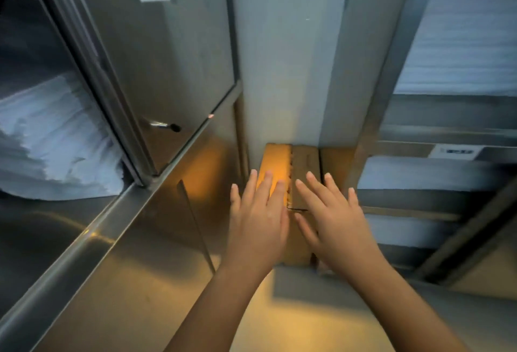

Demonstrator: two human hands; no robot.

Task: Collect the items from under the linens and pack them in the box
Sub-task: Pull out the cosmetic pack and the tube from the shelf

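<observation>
A brown cardboard box (303, 160) stands on the floor against a grey pillar, its top flaps folded down. My left hand (258, 211) lies flat over the left flap, fingers spread, holding nothing. My right hand (333, 211) hovers flat over the right flap, fingers apart and empty. A narrow gap shows between the flaps between my hands. White folded linens (53, 139) are piled on a shelf inside the open steel cabinet at the left. More white linens (458, 52) are stacked on shelves at the right. No items from under the linens are visible.
An open stainless cabinet door (167, 71) with a small handle (165, 125) juts out at the left. The cabinet's lower steel front (126, 239) runs diagonally beside my left arm. A metal shelf rack (436, 133) stands at the right. The floor (279, 323) below the box is lit yellow.
</observation>
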